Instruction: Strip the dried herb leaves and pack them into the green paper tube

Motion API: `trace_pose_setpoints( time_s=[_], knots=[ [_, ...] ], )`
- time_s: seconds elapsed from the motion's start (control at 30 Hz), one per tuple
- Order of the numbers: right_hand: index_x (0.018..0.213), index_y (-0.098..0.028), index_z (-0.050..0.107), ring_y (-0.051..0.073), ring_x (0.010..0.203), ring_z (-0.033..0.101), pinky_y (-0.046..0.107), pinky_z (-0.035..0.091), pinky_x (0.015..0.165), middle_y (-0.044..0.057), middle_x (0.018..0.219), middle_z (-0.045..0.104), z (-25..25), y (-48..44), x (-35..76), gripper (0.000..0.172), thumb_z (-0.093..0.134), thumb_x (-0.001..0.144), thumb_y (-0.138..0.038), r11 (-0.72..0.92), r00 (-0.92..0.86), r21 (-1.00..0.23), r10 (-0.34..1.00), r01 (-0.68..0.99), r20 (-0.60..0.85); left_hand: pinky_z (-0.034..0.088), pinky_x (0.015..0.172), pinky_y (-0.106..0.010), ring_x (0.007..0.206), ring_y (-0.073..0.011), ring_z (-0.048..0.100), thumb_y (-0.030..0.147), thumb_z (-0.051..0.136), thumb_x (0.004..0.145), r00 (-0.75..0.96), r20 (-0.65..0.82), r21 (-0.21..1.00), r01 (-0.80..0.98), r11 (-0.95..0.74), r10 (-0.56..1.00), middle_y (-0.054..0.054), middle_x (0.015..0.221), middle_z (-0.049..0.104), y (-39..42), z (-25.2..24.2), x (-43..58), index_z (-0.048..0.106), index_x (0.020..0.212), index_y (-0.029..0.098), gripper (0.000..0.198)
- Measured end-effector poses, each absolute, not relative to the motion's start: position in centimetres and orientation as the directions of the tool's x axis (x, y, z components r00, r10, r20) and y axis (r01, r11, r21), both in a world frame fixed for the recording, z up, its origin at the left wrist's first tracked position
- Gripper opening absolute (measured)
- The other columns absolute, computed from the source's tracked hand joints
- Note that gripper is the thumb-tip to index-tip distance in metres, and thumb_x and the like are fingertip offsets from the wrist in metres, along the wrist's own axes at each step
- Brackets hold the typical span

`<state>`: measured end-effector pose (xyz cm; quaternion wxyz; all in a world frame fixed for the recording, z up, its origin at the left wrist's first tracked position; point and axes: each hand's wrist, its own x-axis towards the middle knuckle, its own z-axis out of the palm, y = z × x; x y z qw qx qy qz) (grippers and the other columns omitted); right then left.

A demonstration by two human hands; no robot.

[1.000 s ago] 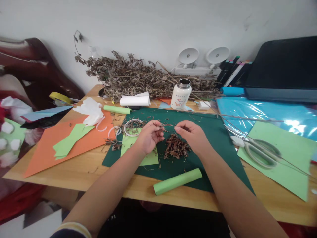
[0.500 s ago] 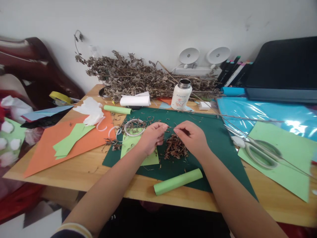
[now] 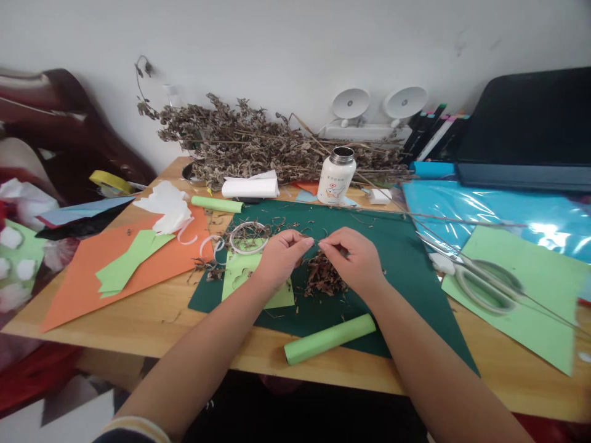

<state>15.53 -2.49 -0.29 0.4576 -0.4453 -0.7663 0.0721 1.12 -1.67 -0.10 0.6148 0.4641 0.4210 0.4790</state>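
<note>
Remotely, I see bare left hand (image 3: 282, 258) pinching dried brown scrap (image 3: 303, 235) near crumbled brown leaf heap (image 3: 324, 278), seemingly placed for reach; bare right hand (image 3: 355, 255) narrowed, contents unclear.

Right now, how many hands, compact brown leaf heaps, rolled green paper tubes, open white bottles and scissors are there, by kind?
Hands: 2
Compact brown leaf heap: 1
Rolled green paper tubes: 2
Open white bottle: 1
Scissors: 1 pair
Total: 7
</note>
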Motion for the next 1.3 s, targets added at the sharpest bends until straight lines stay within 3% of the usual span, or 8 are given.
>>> trace_pose_setpoints(
  time_s=[0.23,0.53,0.97,1.13,1.3],
  knots=[
    [0.062,-0.018,0.052,0.011,0.058,0.050,0.023,0.041,0.054,0.001,0.059,0.055,-0.1,-2.5,15.5,0.012,0.050,0.073,-0.018,0.633,-0.231,-0.472,0.716,0.614,0.659,0.016,0.034,-0.016,0.032,-0.0007,0.026,0.029,0.062,0.059,0.270,-0.093,0.955,-0.247,0.163,0.958,0.009,0.041,0.031,-1.6,0.3,0.9,0.041,0.054,0.015,0.026],
    [0.062,-0.018,0.053,0.013,0.061,0.051,0.026,0.042,0.058,0.002,0.060,0.057,0.0,-2.4,15.5,0.013,0.048,0.074,-0.018,0.674,-0.307,-0.401,0.679,0.620,0.667,0.019,0.035,-0.016,0.032,-0.0009,0.027,0.031,0.058,0.063,0.223,-0.063,0.980,-0.170,0.102,0.973,0.009,0.040,0.032,-1.5,0.0,0.8,0.040,0.053,0.015,0.026],
    [0.053,-0.019,0.047,0.012,0.054,0.048,0.024,0.038,0.051,0.000,0.054,0.052,0.5,-2.9,15.6,0.015,0.047,0.066,-0.012,0.591,-0.230,-0.529,0.769,0.608,0.596,0.017,0.039,-0.016,0.035,-0.0011,0.025,0.022,0.054,0.063,0.403,-0.099,0.984,-0.094,0.149,0.910,0.009,0.039,0.031,-1.5,0.1,0.4,0.043,0.056,0.014,0.015],
    [0.054,-0.019,0.047,0.011,0.051,0.046,0.024,0.037,0.050,-0.001,0.054,0.051,0.4,-2.5,16.3,0.013,0.049,0.066,-0.013,0.538,-0.137,-0.605,0.803,0.587,0.580,0.015,0.038,-0.017,0.033,-0.0008,0.023,0.019,0.056,0.061,0.415,-0.100,0.962,-0.190,0.194,0.904,0.009,0.040,0.028,-1.1,0.5,-0.2,0.041,0.056,0.015,0.016],
    [0.057,-0.019,0.048,0.011,0.053,0.047,0.025,0.038,0.052,-0.001,0.056,0.051,0.4,-2.4,16.6,0.012,0.049,0.068,-0.015,0.544,-0.164,-0.628,0.813,0.557,0.559,0.016,0.038,-0.016,0.034,-0.0011,0.023,0.021,0.057,0.061,0.402,-0.099,0.969,-0.171,0.181,0.910,0.009,0.041,0.030,-0.7,0.3,-0.6,0.041,0.054,0.014,0.018]
  ],
)
